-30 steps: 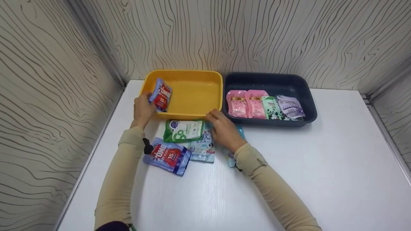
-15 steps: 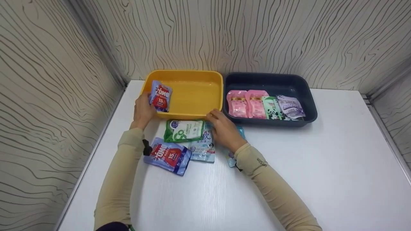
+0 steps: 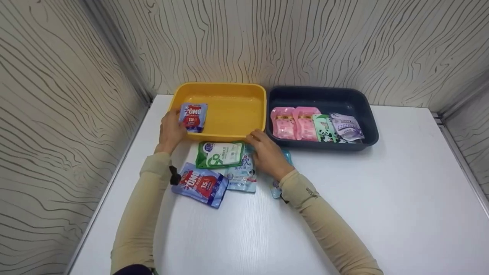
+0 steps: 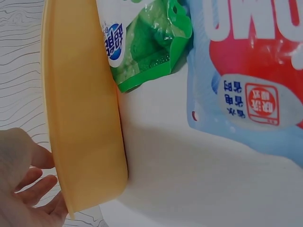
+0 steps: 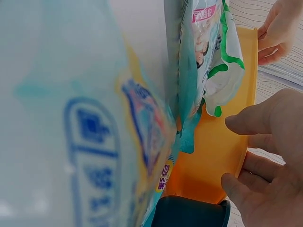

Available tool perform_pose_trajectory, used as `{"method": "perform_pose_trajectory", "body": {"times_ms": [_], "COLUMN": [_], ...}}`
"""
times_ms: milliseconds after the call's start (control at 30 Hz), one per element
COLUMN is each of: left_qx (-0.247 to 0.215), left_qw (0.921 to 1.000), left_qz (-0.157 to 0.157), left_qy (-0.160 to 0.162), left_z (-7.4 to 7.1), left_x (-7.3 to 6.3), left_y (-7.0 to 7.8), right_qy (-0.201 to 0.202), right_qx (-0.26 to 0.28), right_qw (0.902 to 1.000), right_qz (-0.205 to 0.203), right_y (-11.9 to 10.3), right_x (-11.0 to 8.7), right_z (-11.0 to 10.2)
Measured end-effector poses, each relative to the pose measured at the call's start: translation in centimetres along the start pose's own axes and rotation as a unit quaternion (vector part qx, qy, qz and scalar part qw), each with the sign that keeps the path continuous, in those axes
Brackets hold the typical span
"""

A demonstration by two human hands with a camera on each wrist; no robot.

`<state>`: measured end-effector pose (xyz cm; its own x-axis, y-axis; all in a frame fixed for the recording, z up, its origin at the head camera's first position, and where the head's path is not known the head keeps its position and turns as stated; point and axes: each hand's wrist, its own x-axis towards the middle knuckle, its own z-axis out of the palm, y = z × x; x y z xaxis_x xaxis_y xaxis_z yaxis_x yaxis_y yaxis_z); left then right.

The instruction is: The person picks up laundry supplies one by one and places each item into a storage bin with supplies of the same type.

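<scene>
My left hand lies over the left side of the yellow bin, its fingers loosely bent at the rim in the left wrist view. Beside those fingertips, a blue-and-red OMO detergent pouch leans low in the bin's front left corner. My right hand rests at the front right of the same bin, fingers relaxed and spread around the rim in the right wrist view. In front of the bin lie a green-and-white detergent pouch, a light-blue pouch and a second OMO pouch.
Against the yellow bin's right side stands a dark navy bin. It holds two pink pouches, a green panda pouch and a purple pouch. Another light-blue pouch is partly hidden under my right wrist. Patterned walls border the table.
The OMO pouch in the yellow bin has gone from standing tilted at my left fingers to lying lower and flatter, let go by that hand. Both hands have barely moved.
</scene>
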<state>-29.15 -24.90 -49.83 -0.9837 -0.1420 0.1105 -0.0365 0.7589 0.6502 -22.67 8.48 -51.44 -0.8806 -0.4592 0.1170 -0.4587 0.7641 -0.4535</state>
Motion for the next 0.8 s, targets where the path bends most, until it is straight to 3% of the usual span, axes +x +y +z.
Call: {"method": "perform_pose_trajectory", "body": {"times_ms": [200,433,567,800], "left_qx": [-0.004,-0.011,-0.026,-0.043], "left_qw": [1.0000,0.9992,0.9985,0.9974], "left_qz": [0.008,0.032,0.044,0.057], "left_qy": [0.002,0.023,0.021,-0.013], "left_z": [-0.3,-0.6,-0.6,-0.6], "left_x": [-0.5,-2.3,-4.1,-8.4], "left_y": [-0.1,0.8,0.9,0.5], "right_qy": [-0.004,-0.013,-0.015,-0.013], "right_qx": [-0.010,0.003,0.002,0.006], "right_qw": [0.9999,0.9997,0.9997,0.9998], "right_qz": [0.004,0.018,0.018,0.013], "right_y": [0.0,0.0,0.0,0.0], "right_x": [0.1,0.1,-0.1,0.0], "right_z": [0.0,-0.3,-0.3,0.0]}}
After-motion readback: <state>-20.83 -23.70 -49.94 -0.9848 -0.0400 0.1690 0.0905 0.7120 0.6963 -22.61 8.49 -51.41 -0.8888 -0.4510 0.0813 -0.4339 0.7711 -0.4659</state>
